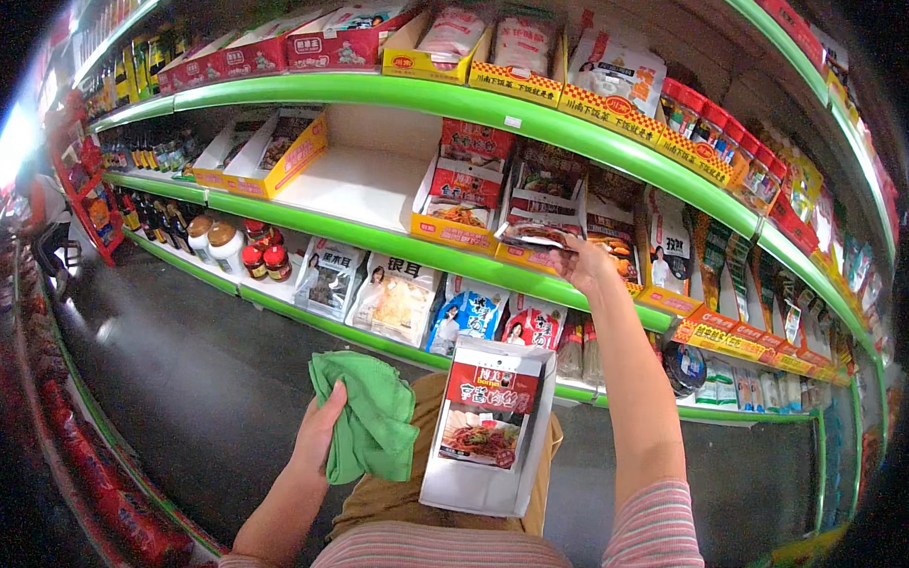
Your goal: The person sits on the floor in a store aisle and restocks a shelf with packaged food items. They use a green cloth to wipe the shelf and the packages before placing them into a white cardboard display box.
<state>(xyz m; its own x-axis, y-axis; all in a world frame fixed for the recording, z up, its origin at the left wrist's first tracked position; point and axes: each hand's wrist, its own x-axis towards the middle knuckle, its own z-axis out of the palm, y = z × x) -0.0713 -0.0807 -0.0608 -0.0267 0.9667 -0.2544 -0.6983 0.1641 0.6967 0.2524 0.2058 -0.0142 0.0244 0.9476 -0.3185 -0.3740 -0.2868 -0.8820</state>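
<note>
My left hand [319,420] grips a folded green cloth [371,424] in front of my lap. My right arm stretches out to the middle shelf, where my right hand [581,266] pinches the edge of a food packet [535,234] at the front of an open display box [527,256]. On my lap rests an open white carton [458,488]. One printed seasoning packet [487,416] with a picture of a dish lies in it. Left of my right hand, another display box [450,230] holds upright red packets [469,185].
A bare stretch of white shelf [353,168] lies between a yellow display box [278,161] and the red packets. Green shelf edges [336,223] run across. Bagged dried goods [394,297] and jars [225,247] fill the shelf below. A person [47,217] is far left, beside a red rack [90,181].
</note>
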